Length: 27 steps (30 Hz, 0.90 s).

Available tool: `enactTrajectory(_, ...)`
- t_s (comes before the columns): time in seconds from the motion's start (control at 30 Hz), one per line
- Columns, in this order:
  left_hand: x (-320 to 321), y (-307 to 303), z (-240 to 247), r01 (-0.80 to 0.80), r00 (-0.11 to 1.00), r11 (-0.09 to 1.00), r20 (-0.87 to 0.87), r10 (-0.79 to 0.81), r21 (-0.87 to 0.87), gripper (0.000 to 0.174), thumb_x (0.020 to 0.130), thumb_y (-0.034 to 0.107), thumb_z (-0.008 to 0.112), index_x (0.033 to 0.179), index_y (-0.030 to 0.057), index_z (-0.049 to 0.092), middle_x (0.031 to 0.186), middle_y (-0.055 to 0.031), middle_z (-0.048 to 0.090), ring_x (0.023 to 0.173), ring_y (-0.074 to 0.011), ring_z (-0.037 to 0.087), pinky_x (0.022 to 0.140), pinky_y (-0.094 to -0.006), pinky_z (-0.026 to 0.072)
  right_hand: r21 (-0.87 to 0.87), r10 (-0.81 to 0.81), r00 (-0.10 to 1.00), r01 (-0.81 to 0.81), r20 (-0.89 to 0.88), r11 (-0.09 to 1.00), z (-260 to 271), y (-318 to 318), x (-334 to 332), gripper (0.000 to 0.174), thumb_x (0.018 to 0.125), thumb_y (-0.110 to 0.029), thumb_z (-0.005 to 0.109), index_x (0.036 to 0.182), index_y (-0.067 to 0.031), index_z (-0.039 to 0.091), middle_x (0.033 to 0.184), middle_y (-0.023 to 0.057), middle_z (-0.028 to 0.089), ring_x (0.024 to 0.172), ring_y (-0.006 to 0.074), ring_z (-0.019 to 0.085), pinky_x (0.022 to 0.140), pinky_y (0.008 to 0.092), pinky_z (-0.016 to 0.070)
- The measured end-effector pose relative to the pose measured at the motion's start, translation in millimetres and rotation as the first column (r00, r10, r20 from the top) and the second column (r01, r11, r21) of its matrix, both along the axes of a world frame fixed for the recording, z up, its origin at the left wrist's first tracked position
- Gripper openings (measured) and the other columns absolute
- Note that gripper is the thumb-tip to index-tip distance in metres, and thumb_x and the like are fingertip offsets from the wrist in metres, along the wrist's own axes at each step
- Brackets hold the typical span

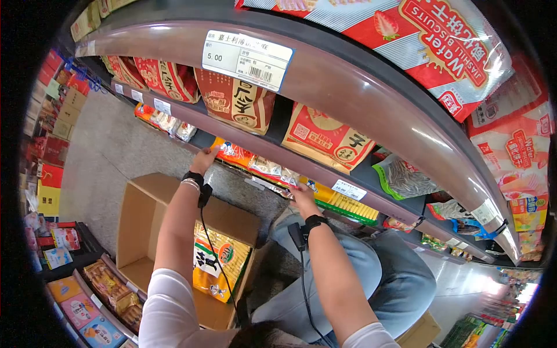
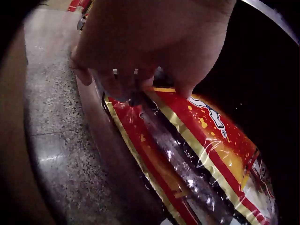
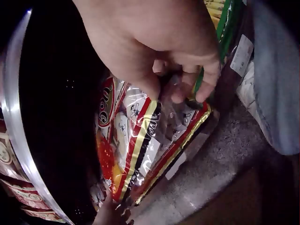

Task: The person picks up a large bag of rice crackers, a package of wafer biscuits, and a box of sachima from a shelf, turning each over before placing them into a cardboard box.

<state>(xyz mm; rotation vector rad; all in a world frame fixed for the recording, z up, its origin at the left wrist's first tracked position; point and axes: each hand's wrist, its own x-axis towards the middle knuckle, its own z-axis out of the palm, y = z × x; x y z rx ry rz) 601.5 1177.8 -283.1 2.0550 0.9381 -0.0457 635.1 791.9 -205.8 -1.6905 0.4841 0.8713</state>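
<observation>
A glossy snack bag, red and orange with gold and black edge stripes, lies lengthwise along the low shelf. My left hand pinches its far-left end; in the left wrist view the thumb and fingers of that hand close on the orange corner. At the other end my right hand holds the clear wrapper between thumb and fingers, as the right wrist view shows. White pieces show through the clear part of the bag there. The left hand also appears at the bottom of that view.
Just right of the bag sits a yellow pack with green trim. An open cardboard box with a yellow snack bag inside stands on the floor at left. Above, a shelf edge carries a price label. Bent knees are close below.
</observation>
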Motion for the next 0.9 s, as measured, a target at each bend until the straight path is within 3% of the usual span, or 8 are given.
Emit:
enactTrajectory(0.17, -24.2, 3.6, 7.4, 0.073, 0.996, 0.993, 0.049, -0.068, -0.097, 0.077, 0.077, 0.064, 0.06, 0.108, -0.0058, 0.062, 0.101, -0.0195, 0.066, 0.098, -0.0304, 0.062, 0.086, -0.0364, 0.0455, 0.133, 0.238, 0.958, -0.218, -0.158, 0.967, -9.9, -20.8, 2.9, 0.03, 0.082, -0.015, 0.069, 0.109, -0.0077, 0.057, 0.096, 0.0049, 0.061, 0.085, 0.017, 0.061, 0.069, 0.0316, 0.0529)
enactTrajectory(0.27, -47.0, -22.0, 69.6, 0.148, 0.963, 0.989, -0.227, -0.148, -0.016, 0.084, 0.076, 0.065, 0.061, 0.112, -0.0105, 0.059, 0.108, -0.0239, 0.064, 0.104, -0.0339, 0.06, 0.092, -0.0373, 0.0439, 0.094, 0.516, 0.782, -0.519, -0.35, 0.85, -0.6, -21.6, -0.1, 0.046, 0.076, -0.018, 0.075, 0.115, -0.0036, 0.055, 0.105, 0.0101, 0.063, 0.089, 0.0228, 0.062, 0.076, 0.0354, 0.0535)
enactTrajectory(0.37, -50.9, -32.6, 81.4, 0.125, 0.935, 0.986, -0.32, -0.155, -0.114, 0.088, 0.075, 0.068, 0.059, 0.112, -0.012, 0.059, 0.111, -0.0262, 0.062, 0.105, -0.0354, 0.059, 0.093, -0.0382, 0.0433, -0.053, 0.313, 0.912, -0.337, -0.264, 0.94, 34.3, -10.3, -19.5, 0.059, 0.072, -0.024, 0.079, 0.12, -0.0011, 0.052, 0.116, 0.0126, 0.06, 0.102, 0.0261, 0.059, 0.083, 0.0409, 0.0508)
enactTrajectory(0.4, -49.6, -36.7, 82.1, 0.116, 0.939, 0.987, -0.313, -0.144, -0.108, 0.086, 0.076, 0.062, 0.064, 0.12, -0.0114, 0.053, 0.114, -0.0251, 0.06, 0.106, -0.0312, 0.06, 0.092, -0.0364, 0.0449, 0.124, 0.282, 0.935, -0.261, -0.214, 0.957, 27.8, -13.4, -18.4, 0.067, 0.071, -0.032, 0.079, 0.125, -0.0025, 0.051, 0.123, 0.0131, 0.056, 0.116, 0.0262, 0.05, 0.09, 0.0466, 0.045)
enactTrajectory(0.5, -46.3, -75.7, 129.5, 0.01, 0.999, 0.885, -0.035, -0.03, -0.465, 0.082, 0.077, 0.051, 0.07, 0.126, -0.011, 0.047, 0.114, -0.0211, 0.061, 0.105, -0.0249, 0.06, 0.09, -0.0329, 0.0464, 0.295, -0.02, 0.978, 0.082, -0.209, 0.952, -80.4, -20.6, -7.0, 0.067, 0.072, -0.038, 0.078, 0.126, -0.0076, 0.051, 0.127, 0.0111, 0.054, 0.123, 0.0221, 0.044, 0.091, 0.0511, 0.0417)
enactTrajectory(0.67, -20.7, -58.7, 48.3, 0.045, 0.992, 0.887, 0.125, 0.015, -0.459, 0.072, 0.078, 0.049, 0.07, 0.123, -0.0032, 0.051, 0.109, -0.0094, 0.064, 0.095, -0.0153, 0.061, 0.081, -0.0299, 0.0495, 0.233, -0.292, 0.934, 0.337, -0.206, 0.912, -45.4, -13.1, 1.3, 0.054, 0.076, -0.033, 0.076, 0.12, -0.01, 0.055, 0.122, 0.0055, 0.057, 0.113, 0.0178, 0.051, 0.091, 0.0303, 0.0413)
enactTrajectory(0.8, -17.0, -56.6, 76.7, 0.087, 0.99, 0.78, 0.141, 0.001, -0.619, 0.056, 0.08, 0.039, 0.073, 0.117, 0.0003, 0.057, 0.106, -0.008, 0.065, 0.09, -0.014, 0.064, 0.077, -0.0284, 0.052, 0.262, -0.396, 0.91, 0.355, 0.122, 0.897, -20.6, -7.1, 12.3, 0.039, 0.083, -0.02, 0.07, 0.117, -0.006, 0.056, 0.112, 0.0076, 0.062, 0.101, 0.0185, 0.061, 0.084, 0.0307, 0.0493)
enactTrajectory(0.9, -17.6, -62.6, 131.4, 0.003, 1.0, 0.833, -0.013, -0.012, -0.554, 0.054, 0.08, 0.037, 0.073, 0.115, -0.0004, 0.058, 0.103, -0.008, 0.066, 0.085, -0.0147, 0.066, 0.074, -0.0279, 0.0532, 0.525, -0.282, 0.894, 0.435, -0.348, 0.731, 3.5, -25.1, 23.5, 0.037, 0.085, -0.015, 0.068, 0.118, -0.0043, 0.055, 0.112, 0.0088, 0.063, 0.099, 0.0207, 0.062, 0.085, 0.0326, 0.0517)
